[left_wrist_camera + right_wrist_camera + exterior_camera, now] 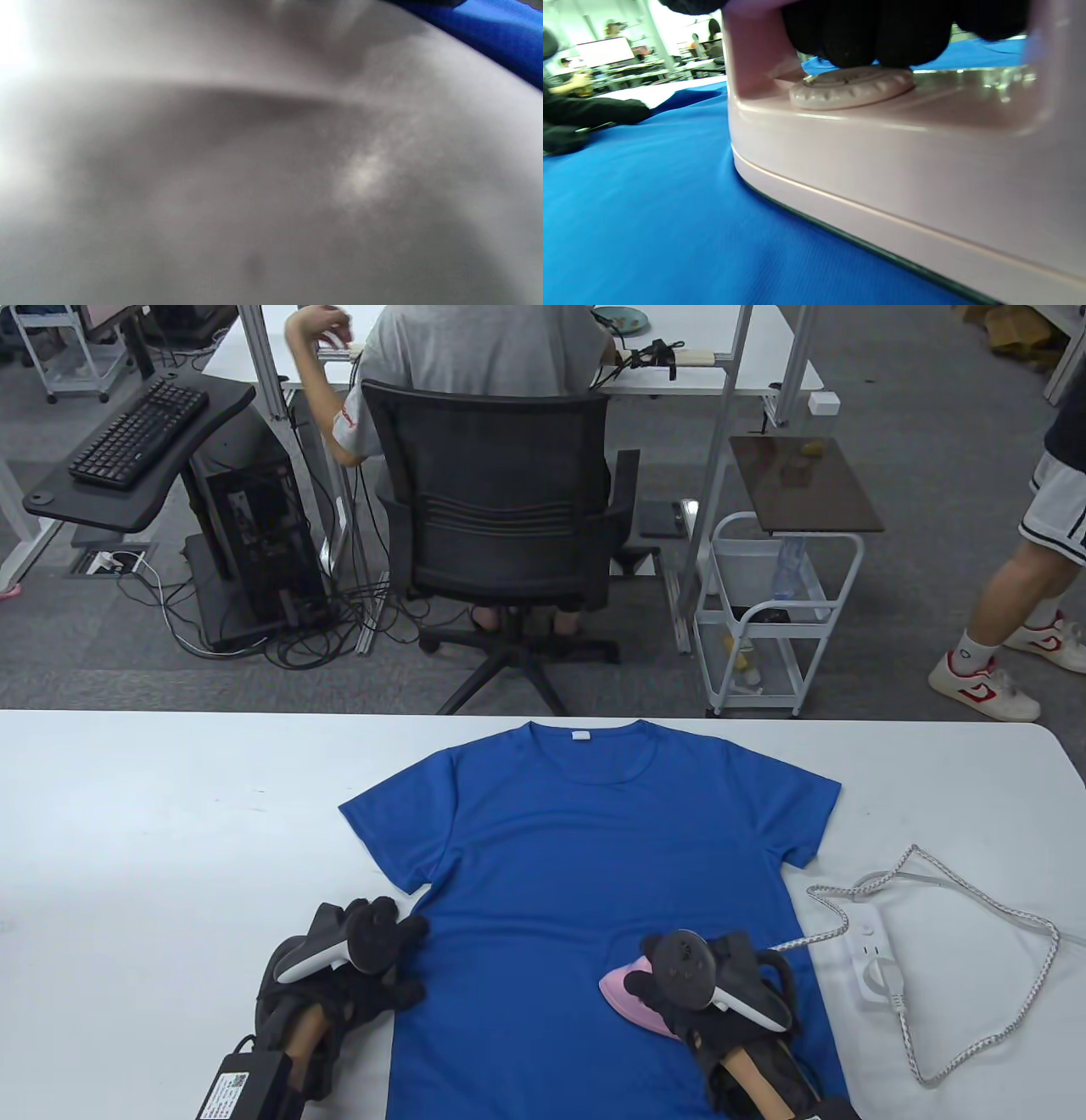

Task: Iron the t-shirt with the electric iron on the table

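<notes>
I see blue t-shirt (585, 857) flat on white table (153, 831), collar far side. My right hand (704, 993) grips pink electric iron (628, 997), soleplate flat on shirt's lower right. My left hand (356, 967) rests at shirt's left edge; finger pose I cannot tell. Braided cord (976, 899) runs to power strip (874, 959).
</notes>
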{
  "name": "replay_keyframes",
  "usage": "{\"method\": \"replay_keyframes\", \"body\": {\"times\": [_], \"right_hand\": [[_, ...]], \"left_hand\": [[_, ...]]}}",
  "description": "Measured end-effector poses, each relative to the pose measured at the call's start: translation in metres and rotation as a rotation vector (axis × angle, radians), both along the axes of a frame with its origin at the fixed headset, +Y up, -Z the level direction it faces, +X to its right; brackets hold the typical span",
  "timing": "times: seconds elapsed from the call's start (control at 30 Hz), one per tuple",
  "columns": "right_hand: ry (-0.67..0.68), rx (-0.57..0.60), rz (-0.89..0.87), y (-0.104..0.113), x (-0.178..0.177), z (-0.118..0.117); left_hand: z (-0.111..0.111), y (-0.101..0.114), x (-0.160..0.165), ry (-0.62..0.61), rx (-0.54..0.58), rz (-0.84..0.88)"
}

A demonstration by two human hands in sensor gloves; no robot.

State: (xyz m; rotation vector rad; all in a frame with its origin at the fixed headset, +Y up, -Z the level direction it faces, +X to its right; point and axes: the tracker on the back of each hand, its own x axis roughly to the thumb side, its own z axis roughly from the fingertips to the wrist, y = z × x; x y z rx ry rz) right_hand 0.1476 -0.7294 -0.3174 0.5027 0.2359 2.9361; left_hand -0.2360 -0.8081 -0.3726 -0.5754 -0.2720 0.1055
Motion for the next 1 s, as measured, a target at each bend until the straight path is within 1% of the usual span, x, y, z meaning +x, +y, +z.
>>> {"method": "replay_keyframes", "body": {"times": [0.1, 0.2, 0.27, 0.43, 0.53, 0.67, 0.73, 0.8, 0.9, 1.0], "right_hand": [[0.072, -0.015, -0.007, 0.001, -0.001, 0.013], [0.164, -0.062, -0.029, 0.002, -0.002, 0.024], [0.196, -0.07, -0.038, 0.002, -0.003, 0.027], [0.221, -0.071, -0.021, 0.003, -0.003, 0.027], [0.253, -0.095, -0.031, 0.003, -0.003, 0.027], [0.24, -0.112, -0.037, 0.003, -0.003, 0.026], [0.204, -0.112, -0.045, 0.003, -0.004, 0.025], [0.149, -0.088, -0.038, 0.003, -0.008, 0.024], [0.071, -0.077, -0.024, 0.003, -0.018, 0.016], [0.02, -0.074, -0.025, 0.002, -0.027, 0.001]], "left_hand": [[0.0, 0.0, 0.0, 0.0, 0.003, -0.003], [0.0, 0.0, 0.0, -0.001, 0.003, -0.002], [0.0, 0.0, 0.0, -0.002, 0.004, -0.005], [0.0, 0.0, 0.0, -0.001, 0.001, -0.002], [0.0, 0.0, 0.001, -0.001, 0.003, -0.003], [0.0, -0.001, 0.001, 0.0, 0.002, -0.001], [0.0, 0.0, 0.001, 0.001, 0.005, -0.004], [0.0, 0.0, 0.001, 0.004, 0.006, -0.003], [0.0, -0.001, 0.001, 0.006, 0.004, 0.002], [0.0, 0.0, 0.001, 0.005, 0.007, -0.001]]}}
